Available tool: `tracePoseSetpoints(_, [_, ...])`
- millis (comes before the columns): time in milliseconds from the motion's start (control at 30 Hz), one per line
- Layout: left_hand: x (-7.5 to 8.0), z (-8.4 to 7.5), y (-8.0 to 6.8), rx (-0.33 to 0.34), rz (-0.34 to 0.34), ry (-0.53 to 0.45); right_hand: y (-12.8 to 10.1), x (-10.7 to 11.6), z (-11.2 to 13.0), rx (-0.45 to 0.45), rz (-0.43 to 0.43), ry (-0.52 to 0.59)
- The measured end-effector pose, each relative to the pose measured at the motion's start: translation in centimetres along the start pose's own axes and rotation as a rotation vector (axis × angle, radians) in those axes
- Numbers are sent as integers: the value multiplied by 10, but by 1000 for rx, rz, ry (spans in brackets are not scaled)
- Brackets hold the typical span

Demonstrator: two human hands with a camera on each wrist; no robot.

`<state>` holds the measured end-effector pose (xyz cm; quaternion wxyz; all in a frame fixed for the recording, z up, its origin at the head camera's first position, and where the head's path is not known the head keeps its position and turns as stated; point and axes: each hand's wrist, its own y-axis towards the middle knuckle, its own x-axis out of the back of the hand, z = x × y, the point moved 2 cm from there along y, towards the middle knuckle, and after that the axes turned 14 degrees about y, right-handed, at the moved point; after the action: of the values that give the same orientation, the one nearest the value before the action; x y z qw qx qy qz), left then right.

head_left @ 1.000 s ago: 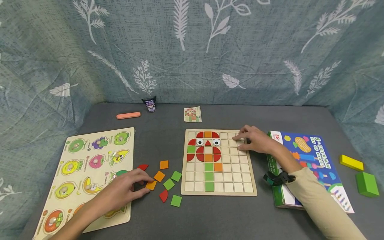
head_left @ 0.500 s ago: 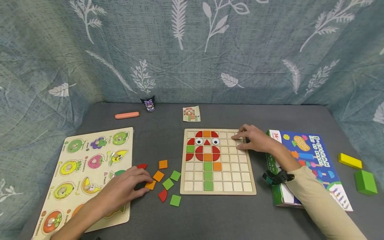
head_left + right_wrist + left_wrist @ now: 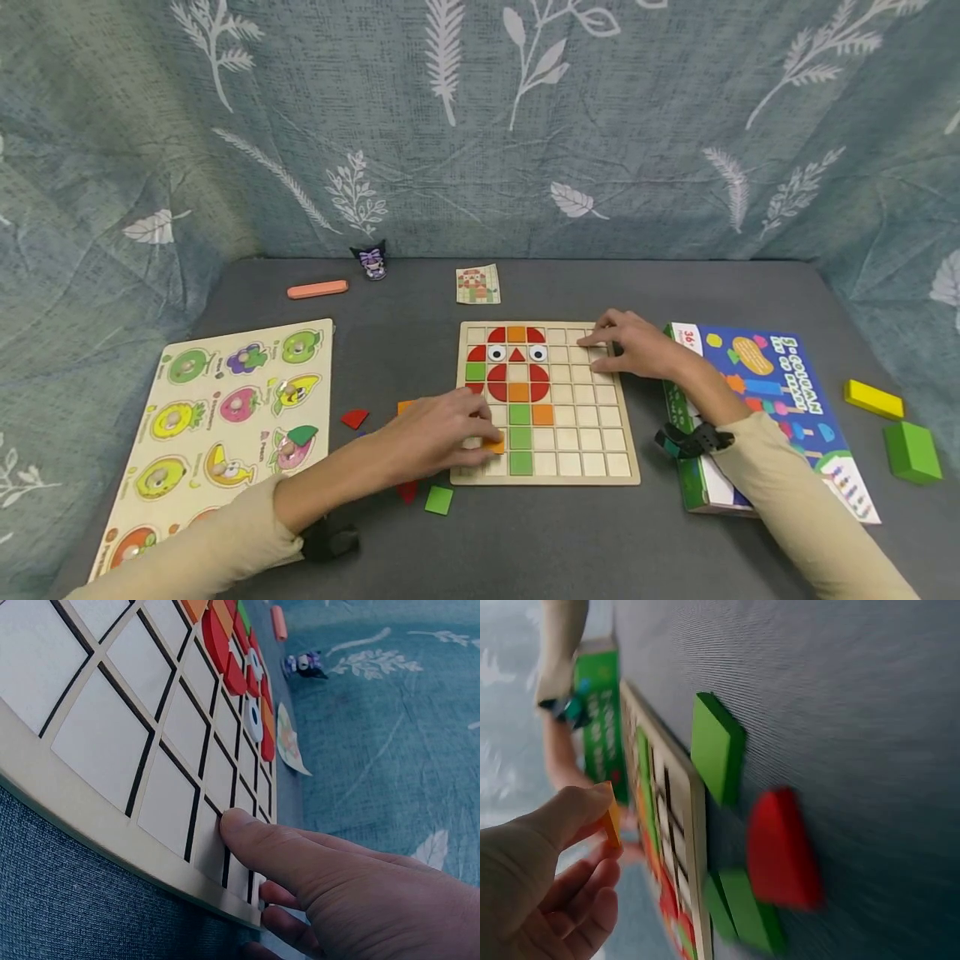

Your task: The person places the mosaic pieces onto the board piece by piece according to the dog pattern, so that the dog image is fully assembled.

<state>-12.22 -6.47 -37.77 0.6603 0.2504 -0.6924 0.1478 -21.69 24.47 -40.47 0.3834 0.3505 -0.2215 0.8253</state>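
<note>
My left hand [image 3: 446,425] pinches an orange square tile [image 3: 613,823] between thumb and fingers, above the lower left cells of a wooden grid board [image 3: 628,471]. On the board, red, orange and green tiles and two eye pieces [image 3: 537,353] form a figure. My right hand [image 3: 637,346] rests at the board's upper right edge; in the right wrist view its thumb [image 3: 240,825] touches the grid and nothing is held. Left of the board lie a green square tile [image 3: 438,500] and a red quarter-round tile [image 3: 355,417]; my left arm hides other loose tiles.
A fruit peg puzzle [image 3: 318,467] lies at the left. A picture card [image 3: 477,284], a small figurine [image 3: 371,260] and a salmon-coloured bar [image 3: 318,289] are at the back. A box [image 3: 757,375], a yellow block [image 3: 873,399] and a green block [image 3: 912,452] stand right.
My left hand has picked up an orange tile from the loose pieces and carried it right, over the board's lower left cells. My right hand has stayed at the board's edge.
</note>
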Motion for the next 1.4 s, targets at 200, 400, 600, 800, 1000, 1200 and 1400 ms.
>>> tracePoseSetpoints(200, [-12, -11, 39, -111, -2, 52, 0, 0, 0, 6, -4, 3])
tracePoseSetpoints(400, [-19, -19, 59, -177, 54, 84, -1, -1, -1, 7, -6, 1])
tracePoseSetpoints(600, [-24, -22, 64, -164, 95, 82, -2, 0, -2, 1, -5, 5])
tracePoseSetpoints(800, [-27, -23, 67, -162, 105, 80, -3, 1, -2, 10, -10, -4])
tracePoseSetpoints(1000, [-27, -24, 69, -165, 110, 93, -3, 1, -3, 16, -13, -9])
tracePoseSetpoints(1200, [-24, -26, 54, -157, 84, 232, -1, -1, -2, 15, -7, -4])
tracePoseSetpoints(1400, [-14, -5, 15, 20, 59, 50, 0, -1, -2, 12, -8, -6])
